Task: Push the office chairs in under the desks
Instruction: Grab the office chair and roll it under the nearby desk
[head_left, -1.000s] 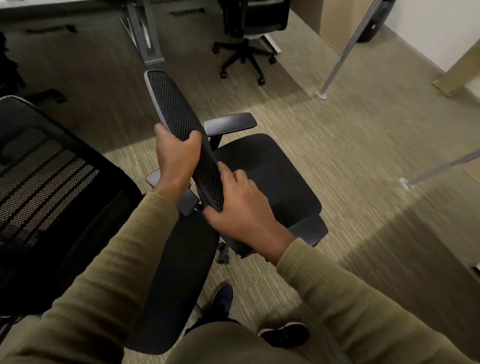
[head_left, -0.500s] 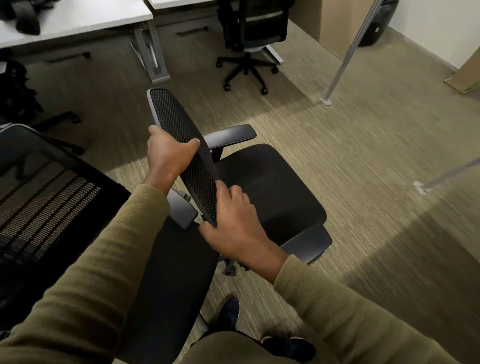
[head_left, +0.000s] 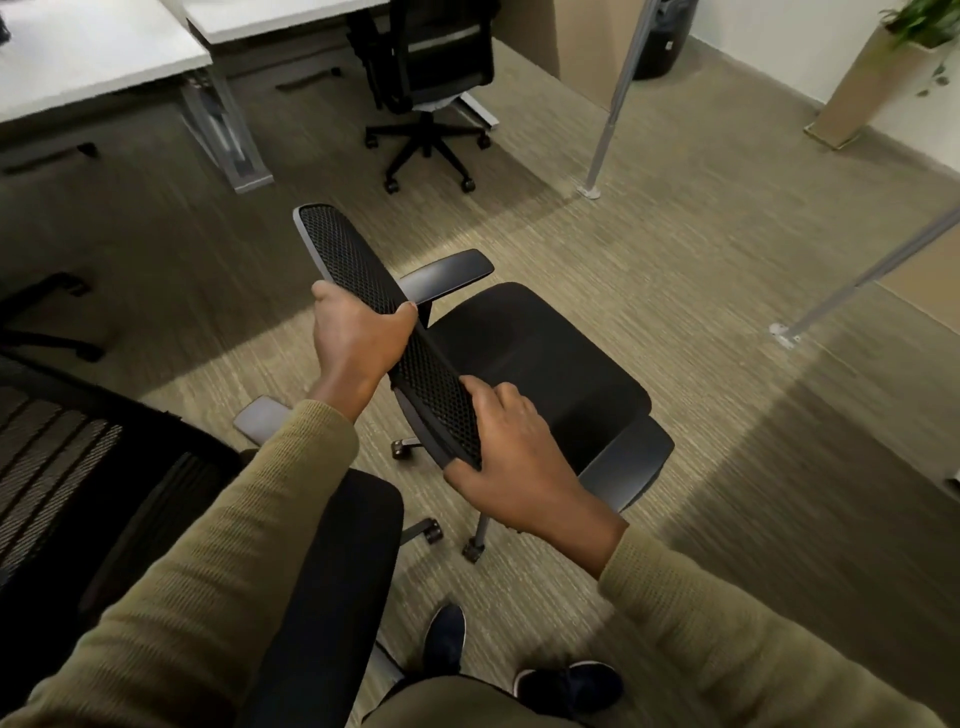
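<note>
At the far left, a second mesh-backed chair (head_left: 78, 467) stands close beside the person, its seat under the left sleeve; it is out on the open carpet (head_left: 727, 260), well apart from any desk, so it looks not yet pushed in. Above it, at the upper left, a white desk (head_left: 93, 57) stands with a grey leg (head_left: 223, 140) on the floor, and nothing is tucked beneath the part that shows. Moving toward the middle, the left hand (head_left: 358, 338) wraps the top edge of the backrest (head_left: 384, 317) of the office chair (head_left: 540, 358) being handled: thumb on the near side, fingers curled over the mesh and out of sight, so their spread cannot be told. Just right of it the right hand (head_left: 514, 457) clamps the lower end of the same backrest, fingers pressed together over the edge. This chair's seat faces right and away from the desks, well apart from them, so it needs turning and rolling toward the upper left. Further back, a third chair (head_left: 431, 67) sits at a second desk (head_left: 280, 15), seemingly drawn in close, though the frame edge cuts it off and I cannot be sure. By this reckoning one chair may be done and two are left. Metal poles (head_left: 613, 104) stand at the right.
</note>
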